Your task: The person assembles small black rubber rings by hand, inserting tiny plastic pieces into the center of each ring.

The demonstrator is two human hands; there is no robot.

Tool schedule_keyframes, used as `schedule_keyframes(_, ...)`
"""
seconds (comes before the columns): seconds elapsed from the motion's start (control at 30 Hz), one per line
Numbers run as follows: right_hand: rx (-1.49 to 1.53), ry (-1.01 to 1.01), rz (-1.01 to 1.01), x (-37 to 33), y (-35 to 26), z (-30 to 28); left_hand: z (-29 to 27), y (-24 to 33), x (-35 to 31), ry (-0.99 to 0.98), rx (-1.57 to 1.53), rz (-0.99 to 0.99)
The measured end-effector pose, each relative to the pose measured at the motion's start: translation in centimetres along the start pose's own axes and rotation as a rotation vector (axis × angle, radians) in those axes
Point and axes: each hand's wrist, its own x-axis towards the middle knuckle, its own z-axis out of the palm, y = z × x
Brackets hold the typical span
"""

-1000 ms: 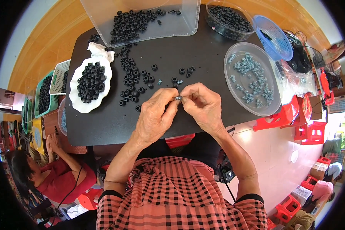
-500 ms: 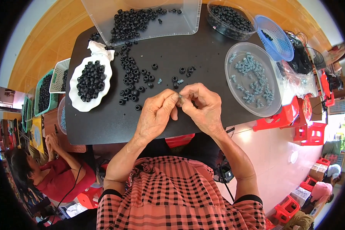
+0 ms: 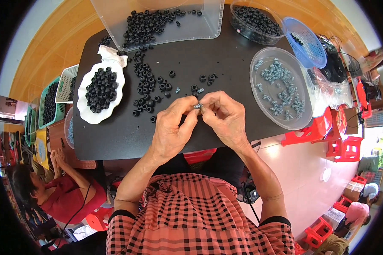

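Note:
A small blue-grey spring-like coil (image 3: 197, 106) shows between my fingertips above the near part of the dark table. My left hand (image 3: 173, 127) pinches it from the left, thumb and forefinger meeting at its end. From the right, my right hand (image 3: 226, 121) closes thumb and forefinger on the same coil; its other fingers are curled and partly hidden. Just beyond the hands lie a black ring-shaped part (image 3: 194, 88) and another loose coil (image 3: 200, 90). Several more black ring-shaped parts (image 3: 145, 84) are scattered to the left of my hands.
A scalloped white dish (image 3: 110, 111) holds black parts at the left. A clear bin (image 3: 200, 32) and a round tub (image 3: 259, 39) with black parts stand at the back. Coils lie in a round clear tray (image 3: 259, 104) at right, beside a blue basket (image 3: 317, 46). A person (image 3: 72, 195) sits at left.
My left thumb and forefinger have spread apart more, and the left hand has turned slightly. The coil shows more plainly between the fingertips. My right hand has hardly moved.

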Motion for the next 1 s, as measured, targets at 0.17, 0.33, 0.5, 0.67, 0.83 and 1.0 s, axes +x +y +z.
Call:
schedule_keyframes(0.17, 0.021, -0.006, 0.009, 0.0, 0.4, 0.1, -0.1, -0.6, -0.1, 0.01, 0.174, 0.165)
schedule_keyframes(0.33, 0.088, -0.034, 0.046, 0.0, -0.2, 0.0, -0.4, -0.6, 0.1, -0.035, 0.012, 0.015)
schedule_keyframes(0.5, 0.103, -0.03, 0.03, 0.0, 0.3, 0.1, -1.2, -0.9, 0.5, -0.14, -0.128, -0.189)
schedule_keyframes(0.67, 0.132, -0.035, 0.057, 0.0, 0.7, -0.1, -0.9, -0.9, 0.4, -0.129, -0.224, -0.183)
schedule_keyframes(0.83, 0.11, -0.002, 0.05, 0.0, 0.5, -0.2, -0.1, -0.2, 0.1, -0.008, -0.041, -0.026)
schedule_keyframes(1.0, 0.091, -0.005, 0.029, 0.0, 0.4, -0.1, -0.1, -0.9, 0.2, 0.002, 0.105, 0.125)
